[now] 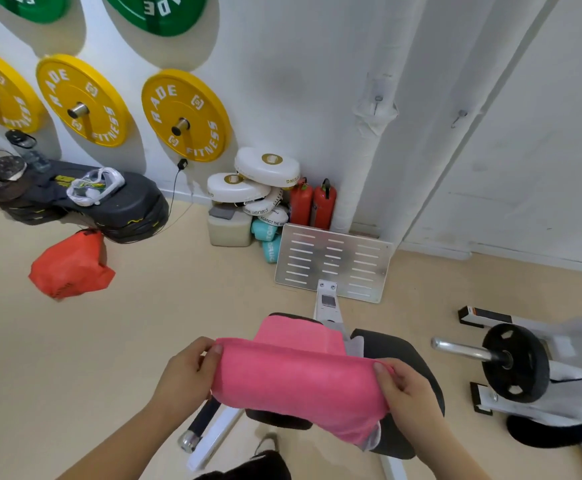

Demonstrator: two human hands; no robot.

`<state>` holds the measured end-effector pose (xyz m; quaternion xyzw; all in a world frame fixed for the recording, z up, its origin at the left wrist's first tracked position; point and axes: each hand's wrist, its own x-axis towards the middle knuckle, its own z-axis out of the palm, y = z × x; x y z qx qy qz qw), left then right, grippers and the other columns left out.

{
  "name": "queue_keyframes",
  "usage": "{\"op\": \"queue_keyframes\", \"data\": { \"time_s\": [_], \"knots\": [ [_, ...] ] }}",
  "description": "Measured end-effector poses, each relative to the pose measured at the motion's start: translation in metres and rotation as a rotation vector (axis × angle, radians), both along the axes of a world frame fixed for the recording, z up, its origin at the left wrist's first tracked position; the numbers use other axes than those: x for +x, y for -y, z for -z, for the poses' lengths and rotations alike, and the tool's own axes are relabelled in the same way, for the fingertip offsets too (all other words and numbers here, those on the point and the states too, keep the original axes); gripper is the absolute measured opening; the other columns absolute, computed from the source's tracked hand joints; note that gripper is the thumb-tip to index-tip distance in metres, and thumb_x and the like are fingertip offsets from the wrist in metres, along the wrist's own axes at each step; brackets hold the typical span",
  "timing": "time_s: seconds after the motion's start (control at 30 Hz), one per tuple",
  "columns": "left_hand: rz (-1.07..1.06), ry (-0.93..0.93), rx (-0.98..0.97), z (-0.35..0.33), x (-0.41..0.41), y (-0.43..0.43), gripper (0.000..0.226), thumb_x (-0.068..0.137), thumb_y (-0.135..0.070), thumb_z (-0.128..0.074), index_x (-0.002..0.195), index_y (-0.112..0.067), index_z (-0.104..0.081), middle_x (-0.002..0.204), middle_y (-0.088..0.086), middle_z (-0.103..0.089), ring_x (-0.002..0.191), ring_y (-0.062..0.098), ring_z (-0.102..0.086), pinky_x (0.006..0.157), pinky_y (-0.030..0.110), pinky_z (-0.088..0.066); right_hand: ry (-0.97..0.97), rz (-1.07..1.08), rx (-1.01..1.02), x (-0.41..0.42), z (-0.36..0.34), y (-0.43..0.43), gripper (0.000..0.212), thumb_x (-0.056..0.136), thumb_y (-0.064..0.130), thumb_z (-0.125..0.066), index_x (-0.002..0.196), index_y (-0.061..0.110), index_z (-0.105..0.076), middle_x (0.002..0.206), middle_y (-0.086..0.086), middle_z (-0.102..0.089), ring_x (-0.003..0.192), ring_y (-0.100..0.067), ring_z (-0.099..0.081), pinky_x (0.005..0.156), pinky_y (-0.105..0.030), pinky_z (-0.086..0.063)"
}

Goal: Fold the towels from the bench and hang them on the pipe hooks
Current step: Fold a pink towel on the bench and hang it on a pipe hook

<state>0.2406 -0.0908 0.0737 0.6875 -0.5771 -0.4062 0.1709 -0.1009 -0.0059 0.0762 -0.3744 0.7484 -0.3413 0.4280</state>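
The left hand (187,370) pinches the left end of a pink towel (300,379) between thumb and fingers, and the right hand (409,393) pinches its right end the same way. The towel stretches between them as a soft, fuzzy terry band, doubled over, its lower fold sagging and a pale lining showing at the bottom right corner. It hangs just above the black padded bench (404,355), whose cushion is smooth and rounded. Further back on the white wall, two small metal hooks (379,100) stick out of the wrapped white pipe (379,140).
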Motion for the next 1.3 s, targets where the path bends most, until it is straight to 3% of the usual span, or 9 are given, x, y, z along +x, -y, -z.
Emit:
{"op": "queue_keyframes", "data": {
  "time_s": [0.17,0.37,0.6,0.7,0.8,0.9,1.07,1.17,1.3],
  "knots": [
    [-0.041,0.056,-0.003,0.037,-0.014,0.079,0.024,0.104,-0.040,-0.047,0.089,-0.031,-0.063,0.070,-0.002,-0.071,0.069,0.014,-0.067,0.065,0.034,-0.053,0.005,0.059,0.064,-0.002,0.027,0.086,0.014,0.099,0.015,-0.063,0.093,0.021,-0.075,0.082,0.004,-0.078,0.084,-0.015,-0.072,0.076,-0.032,-0.055],
    [-0.013,0.121,0.150,0.104,-0.024,0.162,0.018,0.104,-0.038,-0.044,0.102,-0.027,-0.059,0.067,0.001,-0.068,0.059,0.020,-0.066,0.062,0.032,-0.055,-0.137,-0.077,0.277,-0.023,0.083,0.174,0.014,0.098,0.015,-0.062,0.090,0.019,-0.072,0.072,0.000,-0.072,0.062,-0.018,-0.065,0.071,-0.048,-0.062],
    [0.099,0.274,0.407,0.159,-0.026,0.206,0.018,0.100,-0.038,-0.045,0.098,-0.029,-0.060,0.078,-0.003,-0.069,0.072,0.018,-0.069,0.074,0.033,-0.058,-0.239,-0.238,0.463,-0.033,0.133,0.220,0.019,0.096,0.015,-0.061,0.079,0.022,-0.068,0.077,0.004,-0.072,0.074,-0.016,-0.066,0.068,-0.030,-0.051],
    [0.170,0.333,0.540,0.179,-0.031,0.210,0.023,0.097,-0.037,-0.049,0.116,-0.028,-0.059,0.096,-0.005,-0.066,0.087,0.017,-0.065,0.082,0.030,-0.054,-0.290,-0.315,0.546,-0.032,0.153,0.229,0.017,0.096,0.019,-0.056,0.080,0.018,-0.064,0.077,0.003,-0.069,0.071,-0.012,-0.062,0.069,-0.032,-0.050],
    [0.237,0.320,0.560,0.194,-0.042,0.215,0.040,0.100,-0.034,-0.051,0.138,-0.023,-0.052,0.129,0.000,-0.064,0.111,0.020,-0.062,0.096,0.032,-0.050,-0.362,-0.495,0.725,-0.030,0.172,0.235,0.017,0.095,0.024,-0.050,0.096,0.018,-0.066,0.095,-0.002,-0.070,0.084,-0.018,-0.065,0.080,-0.037,-0.055],
    [0.278,0.164,0.600,0.202,-0.053,0.219,0.050,0.098,-0.030,-0.052,0.148,-0.028,-0.045,0.150,-0.005,-0.053,0.133,0.019,-0.054,0.111,0.032,-0.043,-0.399,-0.666,0.807,-0.022,0.179,0.243,0.047,0.089,0.021,-0.047,0.135,0.024,-0.060,0.128,-0.006,-0.065,0.113,-0.025,-0.064,0.090,-0.034,-0.053],
    [0.353,0.012,0.787,0.208,-0.069,0.227,0.073,0.092,-0.013,-0.046,0.159,-0.032,-0.026,0.164,-0.006,-0.032,0.148,0.017,-0.036,0.106,0.020,-0.030,-0.055,-0.609,0.837,-0.012,0.188,0.262,0.060,0.088,0.012,-0.050,0.146,0.029,-0.047,0.139,-0.003,-0.058,0.105,-0.011,-0.055,0.084,-0.019,-0.047],
    [0.356,-0.022,0.820,0.211,-0.074,0.234,0.073,0.091,-0.013,-0.049,0.159,-0.027,-0.027,0.155,-0.004,-0.044,0.141,0.017,-0.045,0.104,0.021,-0.034,-0.035,-0.677,0.935,-0.018,0.195,0.264,0.076,0.079,0.019,-0.060,0.152,0.028,-0.041,0.140,0.001,-0.056,0.111,-0.012,-0.058,0.091,-0.024,-0.049],
    [0.495,0.063,0.760,0.209,-0.069,0.246,0.056,0.082,-0.019,-0.060,0.136,-0.030,-0.053,0.108,-0.010,-0.058,0.094,0.009,-0.059,0.075,0.017,-0.044,-0.128,-0.731,0.840,-0.028,0.197,0.266,0.064,0.071,0.039,-0.072,0.133,0.033,-0.056,0.115,0.010,-0.063,0.099,-0.008,-0.062,0.078,-0.020,-0.048]
  ]
}}
